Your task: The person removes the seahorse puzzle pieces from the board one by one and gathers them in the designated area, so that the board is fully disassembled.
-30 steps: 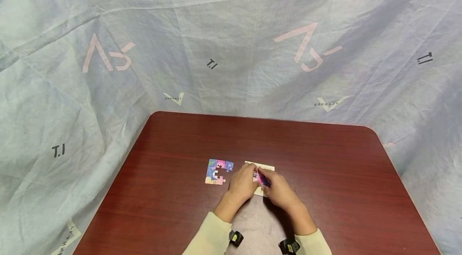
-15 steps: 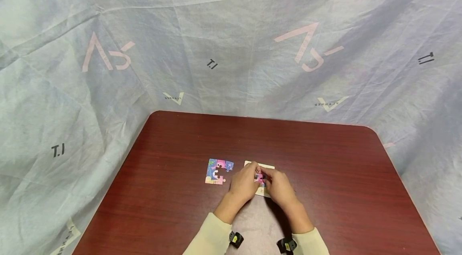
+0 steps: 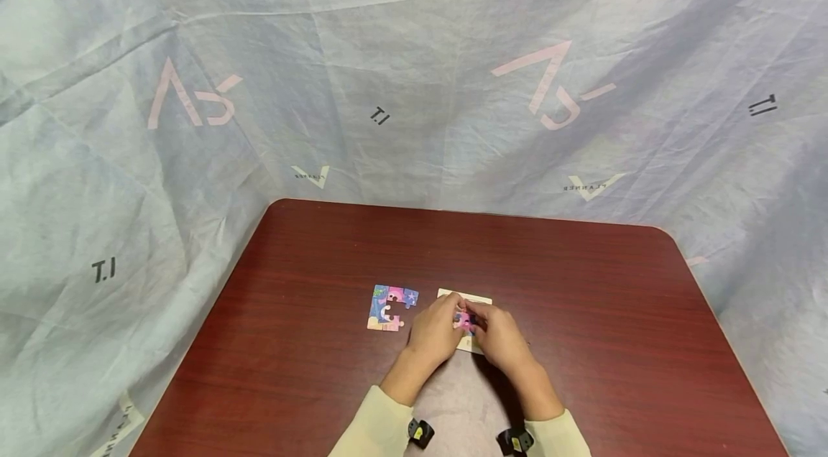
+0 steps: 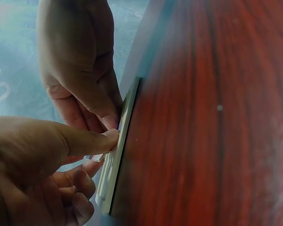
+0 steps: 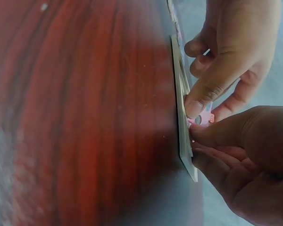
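Note:
A cream puzzle tray [image 3: 477,297] lies flat on the table beneath both hands. Over it, my left hand [image 3: 433,331] pinches a pink jigsaw puzzle piece [image 5: 206,116] between thumb and finger. My right hand [image 3: 501,336] comes in from the other side, its thumb and fingertips gripping the dark edge of the puzzle pieces [image 3: 466,321] at the tray. The fingers cover most of these pieces. In the left wrist view, the thumb of my left hand [image 4: 33,146] meets the right hand's fingertips close over the tray's face.
Left of the tray lies a C-shaped group of joined jigsaw pieces [image 3: 378,312] in blue and pink, with a gap in its right side. The dark red wooden table [image 3: 310,371] is backed by a grey printed cloth [image 3: 414,69].
My right hand has tilted the dark blue piece down from its raised angle toward the pink one, and its fingers have closed in nearer the left hand. The left hand barely moves.

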The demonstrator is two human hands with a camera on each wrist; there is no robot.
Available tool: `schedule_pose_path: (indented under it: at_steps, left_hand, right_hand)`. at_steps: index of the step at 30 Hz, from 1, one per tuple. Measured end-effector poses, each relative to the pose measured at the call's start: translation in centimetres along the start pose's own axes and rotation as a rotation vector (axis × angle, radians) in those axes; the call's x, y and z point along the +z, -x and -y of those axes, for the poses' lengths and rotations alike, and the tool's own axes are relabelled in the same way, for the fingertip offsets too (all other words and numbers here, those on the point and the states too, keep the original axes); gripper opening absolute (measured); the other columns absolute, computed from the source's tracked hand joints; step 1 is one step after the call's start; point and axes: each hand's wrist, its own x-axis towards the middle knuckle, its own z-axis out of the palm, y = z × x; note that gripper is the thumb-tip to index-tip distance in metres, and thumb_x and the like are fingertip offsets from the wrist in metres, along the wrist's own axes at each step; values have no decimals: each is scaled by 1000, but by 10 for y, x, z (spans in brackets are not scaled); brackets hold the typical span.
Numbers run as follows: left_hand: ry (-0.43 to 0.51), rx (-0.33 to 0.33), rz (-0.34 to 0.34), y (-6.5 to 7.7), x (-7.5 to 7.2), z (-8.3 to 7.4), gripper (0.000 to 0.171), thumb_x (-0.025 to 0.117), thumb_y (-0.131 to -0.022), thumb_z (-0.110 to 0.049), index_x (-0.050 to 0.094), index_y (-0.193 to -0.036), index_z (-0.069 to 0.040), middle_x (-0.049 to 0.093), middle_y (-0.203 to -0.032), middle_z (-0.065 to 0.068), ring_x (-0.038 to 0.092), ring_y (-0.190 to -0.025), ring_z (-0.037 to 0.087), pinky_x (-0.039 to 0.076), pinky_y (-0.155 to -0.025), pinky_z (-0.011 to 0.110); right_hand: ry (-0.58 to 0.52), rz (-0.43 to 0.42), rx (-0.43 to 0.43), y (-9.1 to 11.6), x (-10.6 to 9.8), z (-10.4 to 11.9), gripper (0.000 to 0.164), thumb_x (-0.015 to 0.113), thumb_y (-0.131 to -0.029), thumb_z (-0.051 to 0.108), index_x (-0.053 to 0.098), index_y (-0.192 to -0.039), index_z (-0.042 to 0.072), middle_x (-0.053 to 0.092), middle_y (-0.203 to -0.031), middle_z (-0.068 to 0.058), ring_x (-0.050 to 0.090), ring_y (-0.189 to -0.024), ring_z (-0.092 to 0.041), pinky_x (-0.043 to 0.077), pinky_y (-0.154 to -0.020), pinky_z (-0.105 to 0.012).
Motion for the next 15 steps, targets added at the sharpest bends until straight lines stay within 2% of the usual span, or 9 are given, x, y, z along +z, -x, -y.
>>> schedule_pose_path:
  at_steps: [5,12,15]
  left_hand:
    - [-2,-31,3,0,-1,2,34,89,-83,-25,70,-111,-20,78,-107,0,76,-92,22,58,-69,37]
    - [40,-62,-6,0,-3,5,25,87,-86,-27,75,-107,-23,77,-89,-5,73,-77,16,48,-57,29]
    - [66,-70,-19,0,-3,7,20,84,-89,-26,77,-107,-24,76,-83,-9,70,-72,11,44,-55,26]
  right_hand:
    - [0,5,-10,0,0,0,52,71,-82,-16,72,-131,-1,78,-121,-16,72,-103,-24,59,-92,-46]
    - [22,3,-8,1,0,1,51,71,-82,-15,72,-131,-2,76,-125,-20,71,-109,-26,58,-95,-49]
    - [32,3,-8,1,1,1,51,72,-82,-15,72,-131,-1,76,-124,-19,69,-102,-23,58,-92,-48]
